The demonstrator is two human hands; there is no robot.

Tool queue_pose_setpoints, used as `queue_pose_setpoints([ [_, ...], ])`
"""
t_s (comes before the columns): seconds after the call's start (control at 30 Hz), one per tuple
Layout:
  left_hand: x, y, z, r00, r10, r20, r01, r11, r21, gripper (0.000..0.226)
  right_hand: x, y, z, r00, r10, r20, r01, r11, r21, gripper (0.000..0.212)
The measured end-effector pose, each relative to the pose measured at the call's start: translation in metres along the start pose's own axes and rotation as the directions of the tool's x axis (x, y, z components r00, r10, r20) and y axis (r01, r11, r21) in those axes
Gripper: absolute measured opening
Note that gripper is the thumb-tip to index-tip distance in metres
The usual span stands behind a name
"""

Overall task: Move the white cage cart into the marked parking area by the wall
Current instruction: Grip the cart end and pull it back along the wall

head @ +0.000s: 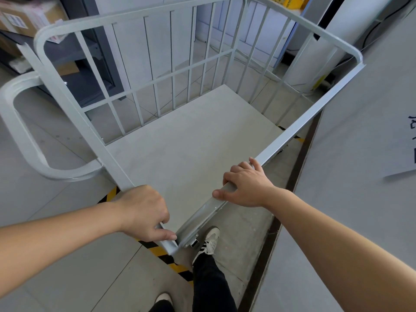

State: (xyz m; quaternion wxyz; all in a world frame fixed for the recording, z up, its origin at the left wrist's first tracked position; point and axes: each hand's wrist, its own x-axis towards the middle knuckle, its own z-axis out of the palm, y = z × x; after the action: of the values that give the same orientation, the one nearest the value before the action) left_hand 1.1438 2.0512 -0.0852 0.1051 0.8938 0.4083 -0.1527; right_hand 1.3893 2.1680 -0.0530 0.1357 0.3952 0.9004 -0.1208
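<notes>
From the head camera, you are on the closing step, easing the cart [191, 136] into its bay. Your left hand [144, 212] has its fingers curled round the top rail on the cart's left side, just short of the near corner. Your right hand [247, 185] is wrapped over the rail on the right side, with the thumb on the inner face. The cart stands close alongside the wall [360, 131] on your right, and its near corner hangs above the striped tape [162, 251]. My guess is that it is partly inside the marking but not yet squared up.

Next you will probably need a short, slow push or swing, watching the gap on the wall side and the tape line under the near corner. Keep your shoe [209, 242] out from under the corner.

Count:
- one cart
- two hands, both holding it
- one loop handle [20, 131] at its left
- three visible stretches of tape
- two shoes
</notes>
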Motion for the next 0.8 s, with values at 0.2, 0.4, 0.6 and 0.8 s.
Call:
queue_pose_setpoints([
  [0.2, 0.0, 0.003, -0.001, 1.0, -0.012, 0.002, 0.012, 1.0, 0.006, 0.088, 0.0, 0.002, 0.003, 1.0, -0.005, -0.02, 0.005, 1.0, 0.002, 0.059],
  [0.4, 0.0, 0.003, -0.012, 0.998, -0.045, 0.047, 0.042, 0.997, 0.066, 0.074, 0.003, 0.004, 0.003, 1.0, -0.009, -0.006, 0.009, 1.0, 0.003, 0.057],
  [0.6, 0.0, 0.008, -0.022, 0.989, -0.09, 0.117, 0.084, 0.995, 0.061, 0.062, 0.002, 0.001, -0.001, 0.999, 0.007, 0.042, -0.007, 1.0, 0.007, 0.056],
  [0.8, -0.001, 0.006, -0.019, 0.988, -0.094, 0.124, 0.084, 0.993, 0.084, 0.065, 0.004, -0.003, -0.003, 0.997, 0.036, 0.067, -0.038, 0.999, 0.027, 0.052],
])
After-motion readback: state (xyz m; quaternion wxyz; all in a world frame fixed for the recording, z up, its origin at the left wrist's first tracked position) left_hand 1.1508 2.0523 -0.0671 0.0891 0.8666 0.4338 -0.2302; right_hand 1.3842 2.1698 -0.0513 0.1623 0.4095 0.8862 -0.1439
